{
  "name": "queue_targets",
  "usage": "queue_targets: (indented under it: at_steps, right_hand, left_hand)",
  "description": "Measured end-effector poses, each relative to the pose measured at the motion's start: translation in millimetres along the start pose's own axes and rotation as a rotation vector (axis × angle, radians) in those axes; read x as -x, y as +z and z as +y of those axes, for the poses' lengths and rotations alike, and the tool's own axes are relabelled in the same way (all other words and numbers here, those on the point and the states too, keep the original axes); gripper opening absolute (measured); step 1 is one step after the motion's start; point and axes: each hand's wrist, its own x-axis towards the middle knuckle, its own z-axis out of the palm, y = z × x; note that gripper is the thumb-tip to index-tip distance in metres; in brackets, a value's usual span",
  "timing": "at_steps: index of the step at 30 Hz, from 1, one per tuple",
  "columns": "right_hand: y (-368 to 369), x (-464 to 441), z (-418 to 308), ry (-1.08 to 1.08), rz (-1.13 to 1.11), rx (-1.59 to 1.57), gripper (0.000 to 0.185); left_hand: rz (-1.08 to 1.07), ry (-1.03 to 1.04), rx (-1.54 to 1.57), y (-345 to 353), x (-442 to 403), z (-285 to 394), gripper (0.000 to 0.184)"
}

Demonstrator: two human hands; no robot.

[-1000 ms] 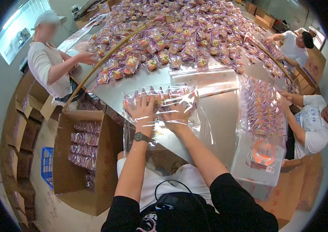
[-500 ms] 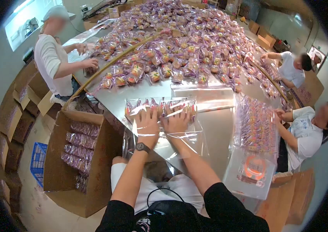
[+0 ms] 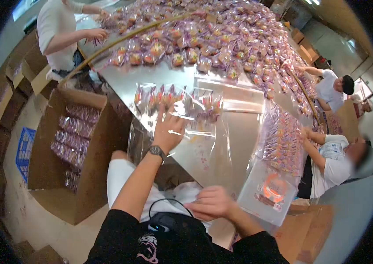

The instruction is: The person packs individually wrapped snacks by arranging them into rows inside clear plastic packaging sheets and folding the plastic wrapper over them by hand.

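Observation:
A clear plastic bag (image 3: 204,152) lies on the metal table's front part, with a row of small wrapped snack packets (image 3: 162,96) at its far end. A gap splits the row, with several packets to the left and a few at the right. My left hand (image 3: 169,132) is stretched out at the packets, fingers spread, with glossy film around it; it is unclear whether it is inside the bag. My right hand (image 3: 213,203) is near my lap, apart from the bag, its fingers curled. Anything within them is hidden.
A large pile of wrapped packets (image 3: 204,39) covers the far table. At left stands a cardboard box (image 3: 94,176) with filled bags; a blue crate (image 3: 24,152) is behind it. At right lie packet rows (image 3: 283,141) and a stack of printed bags (image 3: 268,191). Three co-workers handle packets.
My right hand has left the packets and drawn back to my lap, curling its fingers. My left hand stays by the row, where a gap has opened. The view has shifted.

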Motion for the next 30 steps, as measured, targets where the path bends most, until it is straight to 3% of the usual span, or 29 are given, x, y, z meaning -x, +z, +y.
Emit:
queue_targets:
  at_steps: [1,2,4,5,7,11,15,16,21,22,25,28,30]
  right_hand:
    - [-19.8,-2.5,7.4,-0.012,0.068,-0.020,0.012]
    - [-41.6,-2.7,20.3,-0.023,0.142,-0.034,0.012]
    - [-76.7,-19.8,49.5,0.153,0.334,-0.021,0.011]
    - [-89.4,-26.6,62.4,0.500,0.334,0.056,0.022]
    - [-107.6,-56.2,110.2,0.734,0.367,-0.019,0.037]
    - [-108.5,-62.2,222.3,0.753,0.323,0.116,0.058]
    - [-101.5,-68.9,337.4,0.642,0.309,0.459,0.073]
    - [-101.3,-75.5,357.0,0.695,0.272,0.527,0.081]
    - [-96.0,-116.2,393.7,1.089,0.006,0.760,0.121]
    - [-98.0,-117.5,412.8,1.123,-0.033,0.767,0.138]
    - [-105.2,-119.6,462.7,1.064,0.062,0.841,0.137]
    - [-107.3,-135.2,480.0,0.975,0.184,0.680,0.131]
    - [-102.6,-146.0,483.9,1.037,0.120,0.669,0.128]
  left_hand:
    - [-0.079,-0.022,-0.033,-0.2,-0.2,0.1,0.034]
    - [-0.023,-0.015,-0.015,2.9,0.7,-0.3,0.032]
    - [0.103,0.002,0.019,7.8,0.9,1.2,0.029]
    - [0.093,0.004,0.009,6.9,0.2,2.3,0.029]
    - [0.077,0.006,-0.028,2.6,2.0,3.4,0.028]
    - [0.169,0.121,0.124,21.1,20.5,-3.4,0.027]
    - [0.146,-0.193,0.475,22.5,24.4,-3.8,0.026]
    - [0.232,-0.151,0.428,20.0,22.6,-3.5,0.025]
    - [0.170,-0.201,0.477,18.5,22.2,-8.3,0.023]
    - [0.143,-0.222,0.478,17.0,22.6,-6.7,0.020]
    - [0.128,-0.231,0.495,19.6,23.9,-7.7,0.021]
    - [0.171,-0.187,0.458,18.2,21.3,-8.9,0.023]
    - [0.143,-0.198,0.453,16.3,18.6,-10.1,0.023]
